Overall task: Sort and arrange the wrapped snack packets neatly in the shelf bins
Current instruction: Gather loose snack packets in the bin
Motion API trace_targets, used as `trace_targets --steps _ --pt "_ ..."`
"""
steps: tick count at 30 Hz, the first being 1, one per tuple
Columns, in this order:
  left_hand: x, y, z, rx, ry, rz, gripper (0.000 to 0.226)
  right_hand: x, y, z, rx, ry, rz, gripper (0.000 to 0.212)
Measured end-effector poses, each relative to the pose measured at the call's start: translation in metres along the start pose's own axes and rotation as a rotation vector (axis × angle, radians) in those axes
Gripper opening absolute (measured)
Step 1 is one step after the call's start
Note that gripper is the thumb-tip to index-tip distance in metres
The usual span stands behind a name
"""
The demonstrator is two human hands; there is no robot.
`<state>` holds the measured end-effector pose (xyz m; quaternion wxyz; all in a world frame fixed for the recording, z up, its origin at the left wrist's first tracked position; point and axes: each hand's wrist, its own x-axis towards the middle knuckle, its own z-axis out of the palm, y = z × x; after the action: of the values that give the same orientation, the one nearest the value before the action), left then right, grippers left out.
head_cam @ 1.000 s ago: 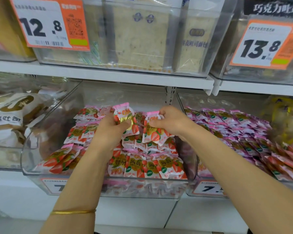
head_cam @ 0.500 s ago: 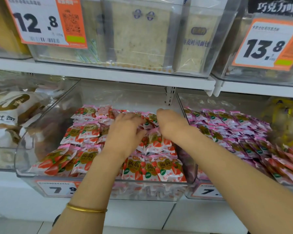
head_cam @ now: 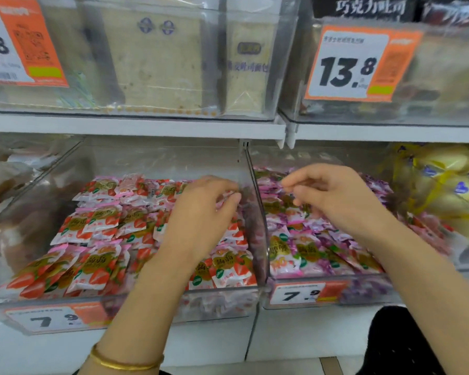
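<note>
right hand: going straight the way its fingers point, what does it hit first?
The right hand points left, so likely the clear plastic bin wall dividing the purple-wrapped packets from the red strawberry-print packets. Depth is unclear; it might pass above the wall's rim.

Above you stand pale plastic-wrapped toast loaves [head_cam: 157,63]. To their right hangs an orange-and-white paper price card [head_cam: 358,63] reading 13.8. Yellow-wrapped packs [head_cam: 444,180] lie lower right.

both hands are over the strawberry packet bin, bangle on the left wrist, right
Not quite: the head view shows only the left hand over the strawberry packet bin; the right hand is over the purple packet bin beside it. The bangle is on the left wrist.
</note>
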<state>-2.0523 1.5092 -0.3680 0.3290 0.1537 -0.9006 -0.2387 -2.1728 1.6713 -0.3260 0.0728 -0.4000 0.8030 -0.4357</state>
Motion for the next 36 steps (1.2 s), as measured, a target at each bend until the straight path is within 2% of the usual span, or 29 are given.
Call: trace_targets --steps 2,4,8,13,15,18,20,24,26,28,30,32,34,36 --pt "0.000 0.033 0.007 -0.135 0.060 0.033 0.020 -0.010 0.025 -0.019 -0.018 0.031 0.052 0.020" --pt "0.000 0.061 0.022 -0.220 0.017 0.092 0.017 -0.017 0.051 -0.040 -0.018 0.110 0.108 0.020" --pt "0.010 0.093 0.064 -0.209 -0.146 0.166 0.019 -0.027 0.094 -0.081 -0.139 0.306 0.163 0.030" --pt "0.025 0.105 0.102 -0.134 -0.241 0.124 0.023 -0.034 0.119 -0.103 -0.414 0.345 0.183 0.023" --pt "0.029 0.108 0.113 -0.103 -0.289 0.109 0.024 -0.033 0.129 -0.107 -0.511 0.291 0.183 0.022" --pt "0.034 0.112 0.125 -0.119 -0.341 0.079 0.026 -0.034 0.134 -0.110 -0.612 0.053 0.320 0.024" --pt "0.035 0.115 0.131 -0.136 -0.369 0.063 0.025 -0.037 0.128 -0.106 -0.703 -0.063 0.419 0.045" --pt "0.038 0.121 0.141 -0.178 -0.410 0.038 0.023 -0.037 0.116 -0.089 -0.844 -0.171 0.566 0.092" --pt "0.038 0.122 0.143 -0.200 -0.419 0.016 0.023 -0.035 0.117 -0.081 -0.878 -0.218 0.613 0.101" --pt "0.038 0.123 0.143 -0.222 -0.423 -0.003 0.022 -0.033 0.119 -0.080 -0.868 -0.192 0.619 0.090" --pt "0.038 0.123 0.140 -0.242 -0.423 -0.012 0.023 -0.034 0.121 -0.086 -0.783 -0.132 0.594 0.071" --pt "0.037 0.122 0.138 -0.248 -0.418 -0.020 0.022 -0.038 0.122 -0.094 -0.679 -0.094 0.562 0.061" --pt "0.036 0.121 0.135 -0.254 -0.411 -0.031 0.022 -0.042 0.122 -0.099 -0.607 -0.075 0.554 0.058" --pt "0.036 0.120 0.133 -0.266 -0.403 -0.039 0.022 -0.044 0.121 -0.098 -0.655 -0.092 0.581 0.062"
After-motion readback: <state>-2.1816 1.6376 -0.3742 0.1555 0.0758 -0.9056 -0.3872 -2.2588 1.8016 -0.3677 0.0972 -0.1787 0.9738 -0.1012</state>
